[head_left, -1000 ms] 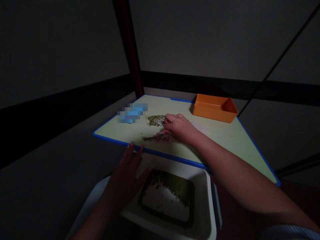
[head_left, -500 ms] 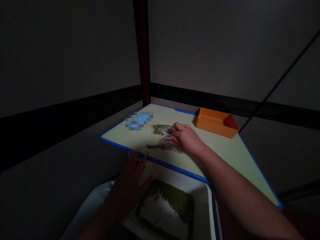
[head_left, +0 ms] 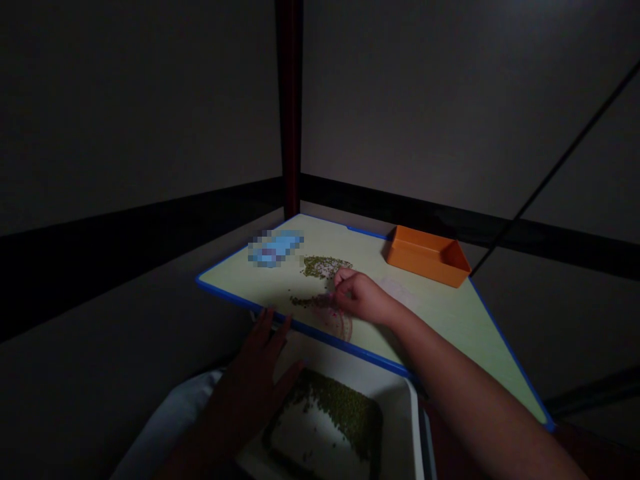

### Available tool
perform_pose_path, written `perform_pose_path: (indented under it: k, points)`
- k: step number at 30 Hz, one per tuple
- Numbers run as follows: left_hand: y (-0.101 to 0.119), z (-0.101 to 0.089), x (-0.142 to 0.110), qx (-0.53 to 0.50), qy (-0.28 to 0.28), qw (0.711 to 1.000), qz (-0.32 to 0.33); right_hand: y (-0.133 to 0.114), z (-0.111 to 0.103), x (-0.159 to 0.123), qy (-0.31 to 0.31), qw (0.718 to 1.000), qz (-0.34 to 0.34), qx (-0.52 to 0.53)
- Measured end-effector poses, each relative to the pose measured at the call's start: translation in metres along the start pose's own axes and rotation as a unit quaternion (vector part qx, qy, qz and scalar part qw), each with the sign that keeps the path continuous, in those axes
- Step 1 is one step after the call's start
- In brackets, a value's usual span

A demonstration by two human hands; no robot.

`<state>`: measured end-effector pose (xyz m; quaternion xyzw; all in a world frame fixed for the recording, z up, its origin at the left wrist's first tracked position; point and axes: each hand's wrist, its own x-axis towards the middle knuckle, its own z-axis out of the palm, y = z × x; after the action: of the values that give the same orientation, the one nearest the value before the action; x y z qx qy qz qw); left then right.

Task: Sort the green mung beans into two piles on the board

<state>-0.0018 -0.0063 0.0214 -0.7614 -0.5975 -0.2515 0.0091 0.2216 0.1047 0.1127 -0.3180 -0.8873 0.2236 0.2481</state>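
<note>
My right hand [head_left: 363,295] is over the board [head_left: 430,327], its fingers pinched on a clear, curved plastic piece with reddish arc markings, which looks like a protractor [head_left: 340,323]. The piece lies low over the board near its blue front edge. Close by, small green beans form a patch [head_left: 316,267] beyond my fingers and a thin row [head_left: 301,302] to their left. My left hand [head_left: 263,353] is open with fingers spread, the tips at the board's front edge. Below it stands a white tub [head_left: 414,413] with more green beans [head_left: 350,407] inside.
An orange tray [head_left: 425,263] sits at the board's back right. A light blue, pixelated item [head_left: 277,248] lies at the left. Dark walls meet at a reddish post [head_left: 292,120] behind the board. A faint pinkish patch [head_left: 395,290] shows right of centre.
My right hand has come towards the front edge and slightly left, bringing the clear curved piece along. My left hand stays at the edge. The view has shifted slightly.
</note>
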Motion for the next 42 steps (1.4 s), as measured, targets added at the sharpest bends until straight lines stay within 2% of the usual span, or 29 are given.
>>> perform_pose_path:
  k: [5,12,21,29,36,42]
  points:
    - [0.000,-0.002,0.001,0.002,-0.012,1.000,-0.001,-0.004,0.003,0.000,-0.023,0.999,0.021,-0.028]
    - [-0.002,0.004,0.000,-0.009,0.010,1.000,-0.001,-0.011,-0.005,0.000,-0.044,0.988,0.075,-0.130]
    - [-0.004,0.004,0.000,0.003,-0.009,1.000,-0.003,-0.011,-0.015,-0.003,-0.054,0.974,0.064,-0.209]
    - [-0.004,0.004,0.001,0.010,-0.011,1.000,0.001,-0.004,-0.026,-0.004,-0.110,0.980,0.050,-0.158]
    - [-0.004,0.005,0.001,0.012,-0.013,1.000,0.002,0.007,-0.035,-0.006,-0.125,0.981,0.049,-0.138]
    - [-0.006,0.007,0.001,0.005,-0.008,1.000,0.002,0.008,-0.039,-0.004,-0.121,0.992,-0.005,-0.020]
